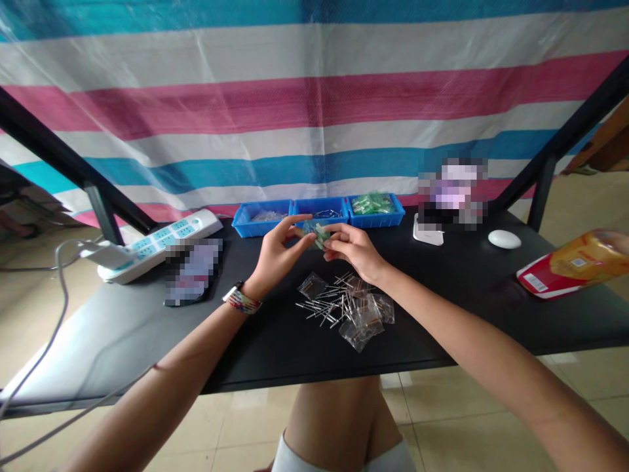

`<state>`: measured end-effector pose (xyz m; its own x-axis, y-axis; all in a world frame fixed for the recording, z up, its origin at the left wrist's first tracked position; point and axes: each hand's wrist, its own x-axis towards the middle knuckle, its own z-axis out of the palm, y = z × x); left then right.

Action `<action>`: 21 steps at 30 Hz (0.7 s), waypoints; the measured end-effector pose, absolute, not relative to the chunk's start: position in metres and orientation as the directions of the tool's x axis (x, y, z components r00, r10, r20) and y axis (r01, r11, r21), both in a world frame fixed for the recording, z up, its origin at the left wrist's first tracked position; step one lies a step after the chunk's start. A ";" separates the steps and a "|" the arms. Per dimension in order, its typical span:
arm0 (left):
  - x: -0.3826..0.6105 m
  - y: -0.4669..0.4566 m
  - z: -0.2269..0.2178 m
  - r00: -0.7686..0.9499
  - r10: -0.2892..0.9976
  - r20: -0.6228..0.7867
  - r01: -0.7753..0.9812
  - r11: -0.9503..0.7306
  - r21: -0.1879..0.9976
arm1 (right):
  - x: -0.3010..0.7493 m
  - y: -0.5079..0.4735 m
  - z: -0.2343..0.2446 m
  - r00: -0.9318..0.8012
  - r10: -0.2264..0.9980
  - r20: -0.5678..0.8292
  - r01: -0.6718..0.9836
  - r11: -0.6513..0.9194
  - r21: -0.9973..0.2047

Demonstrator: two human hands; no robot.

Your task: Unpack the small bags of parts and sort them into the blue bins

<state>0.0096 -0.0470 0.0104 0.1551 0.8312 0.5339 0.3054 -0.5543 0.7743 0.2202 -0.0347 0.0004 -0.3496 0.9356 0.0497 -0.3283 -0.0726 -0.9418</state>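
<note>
1. Landmark for all places: middle blue bin, at back of tabletop.
2. Green packet: held above tabletop, just in front of middle blue bin, between both hands. Contents too small to identify.
3. On packet's left side, left hand: thumb and index clamped on packet. Exact contact at fingertips hard to tell.
4. On packet's right side, right hand: thumb and index also clamped on packet, other fingers curled beneath.
5. Handling, judged: looks light, soft, apt to crumple; probably slippery if film is smooth. Best held by opposite edges, without squeezing the middle. Fragility of contents: cannot tell.
6. Immediately right of middle blue bin: right blue bin, holding similar green packets.
7. Immediately left of middle blue bin: left blue bin, holding clear items.
8. Nearer edge than middle blue bin: loose heap of metal rods, with small clear packets beside and over.
</note>
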 end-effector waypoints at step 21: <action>0.008 -0.049 0.014 0.174 0.844 0.507 0.359 -0.533 0.766 | 0.223 -0.032 0.002 -0.431 0.896 0.108 -0.126 0.059 -0.990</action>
<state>0.0081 -0.0489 0.0136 0.1738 0.8444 0.5067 0.3591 -0.5334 0.7658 0.2231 -0.0322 0.0021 -0.4310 0.8958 0.1082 -0.1257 0.0591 -0.9903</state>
